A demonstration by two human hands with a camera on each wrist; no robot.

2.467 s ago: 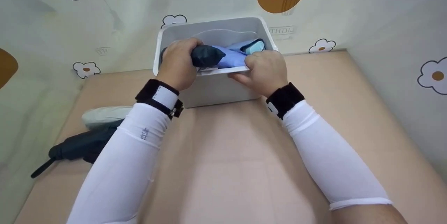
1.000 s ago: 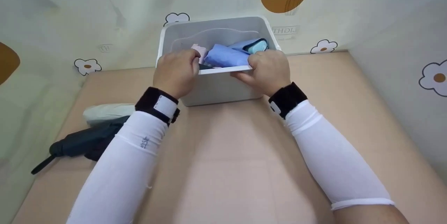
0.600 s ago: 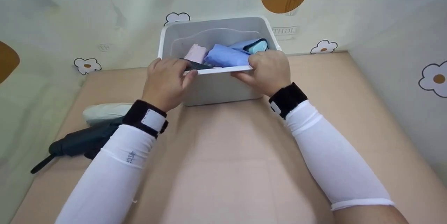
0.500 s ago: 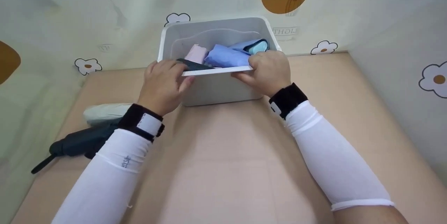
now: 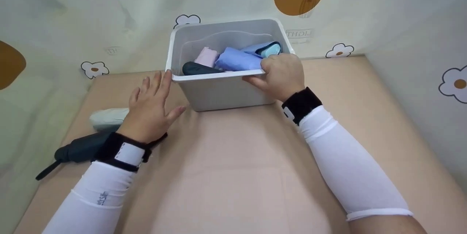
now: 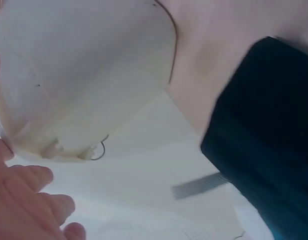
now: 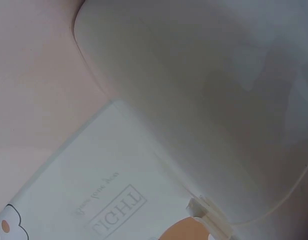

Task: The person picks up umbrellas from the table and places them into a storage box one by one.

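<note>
A light grey plastic bin [image 5: 230,93] stands near the back wall. My right hand [image 5: 282,73] grips its front rim at the right, thumb outside below the edge. Inside lie a dark folded umbrella [image 5: 199,68], a pink rolled item [image 5: 206,57], a blue rolled item [image 5: 239,59] and another blue one with a light-blue end [image 5: 270,49]. My left hand [image 5: 147,112], fingers spread and holding nothing, is off the bin's front left corner; one fingertip overlaps the rim, contact unclear. In the left wrist view its fingers [image 6: 31,177] show beside the bin [image 6: 94,65].
Left of the bin, a dark folded umbrella with a strap [image 5: 82,149] and a pale green rolled item [image 5: 108,118] lie on the table [image 5: 237,175], partly behind my left hand and wrist. A flower-patterned wall covering [image 5: 233,0] rises close behind the bin.
My left hand has lowered the dark folded umbrella into the bin and let go. It has since drawn back left and toward me, fingers spreading. My right hand stays on the rim.
</note>
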